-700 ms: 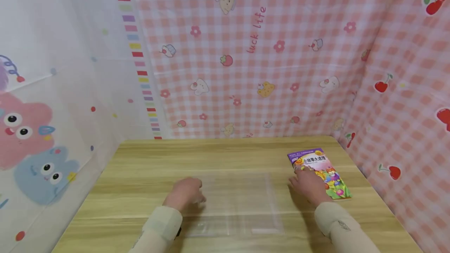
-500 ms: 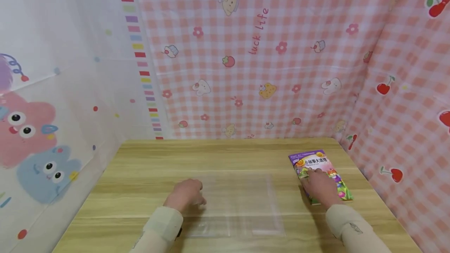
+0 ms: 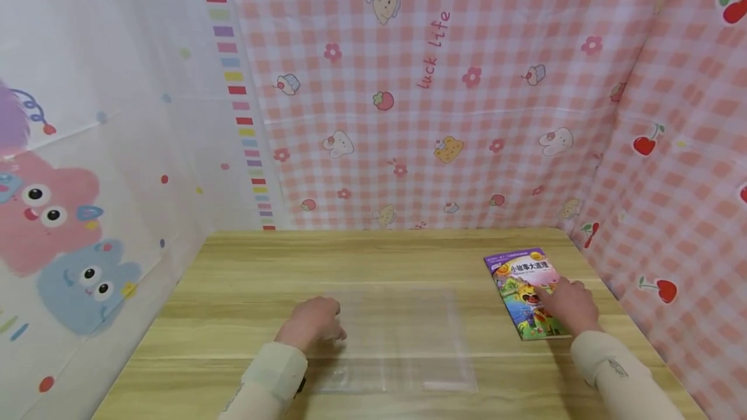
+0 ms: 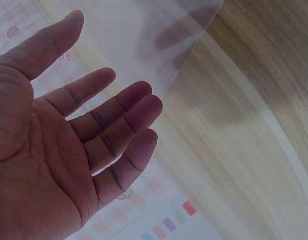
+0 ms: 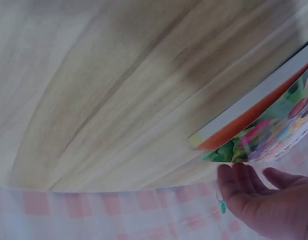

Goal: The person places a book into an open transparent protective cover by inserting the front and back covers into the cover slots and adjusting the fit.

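A clear plastic sheet [image 3: 428,342], with a fold or seam down its middle, lies on the wooden table. At its left edge is my left hand [image 3: 315,321], fingers loosely bent and holding nothing. The left wrist view shows its palm and spread thumb beside the see-through sheet [image 4: 194,37]. On the right lies a children's storybook [image 3: 525,310] with a purple top band and colourful cartoon cover. My right hand [image 3: 570,306] reaches over its right edge, overlapping the cover. In the right wrist view, the relaxed fingertips come right at the edge of the book [image 5: 274,117], thumb apart.
The wooden table [image 3: 373,258] ends at the back against a pink checked curtain [image 3: 373,167]. A white cartoon-print curtain [image 3: 146,148] borders the left side, and more checked cloth [image 3: 688,212] runs along the right.
My right hand has moved right across the storybook, from its left edge to its right edge, uncovering more of the cover. My left hand stays by the plastic sheet.
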`<state>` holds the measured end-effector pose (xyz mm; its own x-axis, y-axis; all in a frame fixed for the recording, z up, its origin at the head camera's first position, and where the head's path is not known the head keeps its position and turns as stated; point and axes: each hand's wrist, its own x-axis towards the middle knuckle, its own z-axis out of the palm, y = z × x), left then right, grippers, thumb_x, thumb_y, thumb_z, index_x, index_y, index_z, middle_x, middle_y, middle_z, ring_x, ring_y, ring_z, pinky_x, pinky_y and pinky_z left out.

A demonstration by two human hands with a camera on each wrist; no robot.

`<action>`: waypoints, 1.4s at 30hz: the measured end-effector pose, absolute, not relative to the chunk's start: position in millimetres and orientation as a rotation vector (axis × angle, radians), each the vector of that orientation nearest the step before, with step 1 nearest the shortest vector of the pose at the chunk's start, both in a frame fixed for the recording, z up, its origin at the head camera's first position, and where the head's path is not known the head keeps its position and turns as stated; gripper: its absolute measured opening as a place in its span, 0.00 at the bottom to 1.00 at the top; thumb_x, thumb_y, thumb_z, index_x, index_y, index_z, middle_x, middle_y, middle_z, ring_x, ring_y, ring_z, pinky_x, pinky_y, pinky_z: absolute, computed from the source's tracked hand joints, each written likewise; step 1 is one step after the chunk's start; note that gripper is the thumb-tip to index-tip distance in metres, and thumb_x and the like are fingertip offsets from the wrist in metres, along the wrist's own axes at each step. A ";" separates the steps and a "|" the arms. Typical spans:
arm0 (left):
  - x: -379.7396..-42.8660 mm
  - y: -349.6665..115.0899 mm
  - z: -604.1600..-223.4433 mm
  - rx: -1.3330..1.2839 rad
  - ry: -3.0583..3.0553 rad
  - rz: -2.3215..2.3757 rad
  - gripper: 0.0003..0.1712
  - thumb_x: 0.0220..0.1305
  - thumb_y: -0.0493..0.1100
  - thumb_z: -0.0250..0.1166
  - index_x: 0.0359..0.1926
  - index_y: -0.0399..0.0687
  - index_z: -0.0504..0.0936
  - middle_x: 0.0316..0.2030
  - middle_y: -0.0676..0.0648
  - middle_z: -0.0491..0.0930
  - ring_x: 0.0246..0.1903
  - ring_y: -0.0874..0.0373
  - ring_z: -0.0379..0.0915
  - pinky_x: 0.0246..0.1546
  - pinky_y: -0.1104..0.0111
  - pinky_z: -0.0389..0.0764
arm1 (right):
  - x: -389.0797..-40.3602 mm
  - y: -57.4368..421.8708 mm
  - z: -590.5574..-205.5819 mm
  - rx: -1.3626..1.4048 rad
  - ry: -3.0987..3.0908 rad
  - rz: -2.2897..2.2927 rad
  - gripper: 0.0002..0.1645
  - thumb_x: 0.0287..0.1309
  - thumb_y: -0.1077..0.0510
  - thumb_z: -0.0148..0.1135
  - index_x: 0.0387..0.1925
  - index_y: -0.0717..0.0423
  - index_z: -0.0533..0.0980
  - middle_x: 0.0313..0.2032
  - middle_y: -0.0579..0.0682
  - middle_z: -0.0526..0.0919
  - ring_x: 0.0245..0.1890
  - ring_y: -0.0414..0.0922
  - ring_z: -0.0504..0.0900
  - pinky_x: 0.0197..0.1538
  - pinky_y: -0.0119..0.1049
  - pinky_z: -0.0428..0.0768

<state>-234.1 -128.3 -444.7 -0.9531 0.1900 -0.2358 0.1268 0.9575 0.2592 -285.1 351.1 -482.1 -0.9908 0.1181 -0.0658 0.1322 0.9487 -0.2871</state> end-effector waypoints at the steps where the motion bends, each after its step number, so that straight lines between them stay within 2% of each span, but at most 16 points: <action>1: -233.9 -127.7 -444.8 0.237 2.850 0.351 0.28 0.50 0.48 0.72 0.50 0.37 0.81 0.49 0.38 0.83 0.47 0.42 0.76 0.49 0.48 0.78 | -285.9 353.2 -481.9 0.218 3.029 -0.476 0.48 0.63 0.38 0.49 0.52 0.87 0.66 0.43 0.85 0.69 0.41 0.73 0.70 0.41 0.66 0.74; 5: -232.2 -125.3 -445.3 0.251 2.852 0.346 0.27 0.50 0.48 0.73 0.48 0.36 0.82 0.48 0.38 0.83 0.46 0.42 0.77 0.48 0.48 0.79 | -288.5 357.5 -479.6 0.275 2.930 -0.548 0.50 0.63 0.35 0.46 0.48 0.87 0.68 0.39 0.80 0.74 0.38 0.67 0.72 0.41 0.61 0.74; 10: -231.4 -123.4 -445.5 0.272 2.858 0.341 0.26 0.50 0.48 0.72 0.47 0.37 0.82 0.47 0.38 0.84 0.46 0.42 0.77 0.47 0.48 0.79 | -292.9 356.0 -478.2 0.388 2.882 -0.622 0.51 0.62 0.34 0.48 0.51 0.86 0.65 0.38 0.76 0.73 0.36 0.63 0.70 0.38 0.54 0.73; 14: -231.7 -124.1 -444.8 0.269 2.860 0.348 0.26 0.51 0.48 0.72 0.49 0.37 0.82 0.48 0.38 0.83 0.47 0.43 0.77 0.48 0.49 0.79 | -295.1 352.3 -478.8 0.442 2.899 -0.599 0.49 0.58 0.35 0.53 0.52 0.83 0.66 0.41 0.79 0.69 0.39 0.67 0.68 0.38 0.58 0.74; 18: -231.7 -126.6 -443.5 0.256 2.863 0.364 0.27 0.51 0.48 0.72 0.49 0.38 0.81 0.48 0.39 0.83 0.46 0.43 0.77 0.48 0.50 0.79 | -297.9 350.0 -477.3 0.458 2.895 -0.570 0.47 0.58 0.37 0.55 0.52 0.82 0.66 0.41 0.79 0.67 0.40 0.68 0.67 0.39 0.61 0.74; 29: -233.0 -131.3 -451.3 0.284 2.858 0.366 0.27 0.51 0.49 0.72 0.49 0.38 0.81 0.47 0.40 0.84 0.45 0.44 0.77 0.46 0.50 0.80 | -298.8 349.8 -472.2 0.486 2.842 -0.570 0.43 0.56 0.40 0.58 0.49 0.81 0.69 0.36 0.74 0.70 0.39 0.66 0.67 0.42 0.58 0.72; 42: -234.2 -131.1 -452.7 0.293 2.866 0.384 0.26 0.50 0.49 0.72 0.47 0.37 0.82 0.44 0.39 0.84 0.41 0.44 0.78 0.44 0.50 0.81 | -299.4 353.5 -474.7 0.558 2.803 -0.695 0.48 0.55 0.39 0.59 0.52 0.85 0.65 0.39 0.77 0.69 0.41 0.68 0.65 0.47 0.62 0.69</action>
<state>-234.2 -131.1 -452.7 -0.9525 0.2267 -0.2032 0.1651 0.9455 0.2806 -299.4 353.5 -474.7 -0.9087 0.3108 -0.2788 0.4050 0.8181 -0.4082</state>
